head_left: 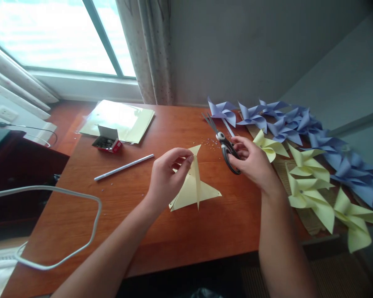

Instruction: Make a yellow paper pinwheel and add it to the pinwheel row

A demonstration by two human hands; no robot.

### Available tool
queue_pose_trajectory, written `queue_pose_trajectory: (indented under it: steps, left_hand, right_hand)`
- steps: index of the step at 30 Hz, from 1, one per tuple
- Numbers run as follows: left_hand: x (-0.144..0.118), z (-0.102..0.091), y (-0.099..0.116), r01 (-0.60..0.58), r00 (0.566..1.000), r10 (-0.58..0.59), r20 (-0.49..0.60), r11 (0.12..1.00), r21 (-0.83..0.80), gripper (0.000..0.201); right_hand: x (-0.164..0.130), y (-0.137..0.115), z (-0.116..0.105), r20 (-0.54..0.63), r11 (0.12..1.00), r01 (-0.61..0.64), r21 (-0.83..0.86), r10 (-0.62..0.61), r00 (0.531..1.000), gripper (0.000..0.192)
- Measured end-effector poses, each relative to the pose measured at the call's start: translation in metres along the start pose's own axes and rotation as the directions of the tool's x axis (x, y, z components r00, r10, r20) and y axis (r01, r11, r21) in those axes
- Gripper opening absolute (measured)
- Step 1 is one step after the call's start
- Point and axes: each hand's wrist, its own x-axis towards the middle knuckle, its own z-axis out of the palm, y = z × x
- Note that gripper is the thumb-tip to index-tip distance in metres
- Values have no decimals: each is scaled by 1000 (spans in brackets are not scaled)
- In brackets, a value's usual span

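Note:
A cut sheet of pale yellow paper [202,193] stands partly lifted over the middle of the table, with small holes near some of its corners. My left hand [170,171] pinches an upper part of it between thumb and fingertips, hiding some of the sheet. To the right, my right hand [255,163] has its fingers curled at the black handle of a pair of scissors [226,147]. Their blades are slightly apart and point away toward the back. Tiny paper bits [207,144] lie scattered between the paper and the scissors.
Blue paper pinwheels [282,129] and yellow pinwheels [311,194] crowd the right side, partly on cardboard. On the left are a rolled paper stick [124,167], a small open red box [108,142] and a stack of sheets [118,120]. A white cable [98,211] loops at front left.

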Motion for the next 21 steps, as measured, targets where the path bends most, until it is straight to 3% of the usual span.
queue_pose_trajectory:
  steps: [3, 5, 12, 21]
  left_hand:
    - [1, -2, 0, -13, 1000, 13, -16, 1000, -9, 8]
    - [1, -3, 0, -26, 999, 26, -22, 1000, -10, 8]
    - [2, -3, -2, -36, 999, 36, -27, 999, -21, 11]
    - [3, -4, 2, -76, 997, 76, -13, 997, -9, 10]
  right_hand:
    - [-4, -10, 0, 103, 947, 65, 314, -102, 989, 54]
    - [-7, -19, 2, 131, 922, 128, 366, -188, 973, 55]
    - [-14, -31, 10, 160, 928, 326, 183, -355, 921, 60]
    - [-13, -31, 9, 148, 904, 410, 121, -425, 893, 58]
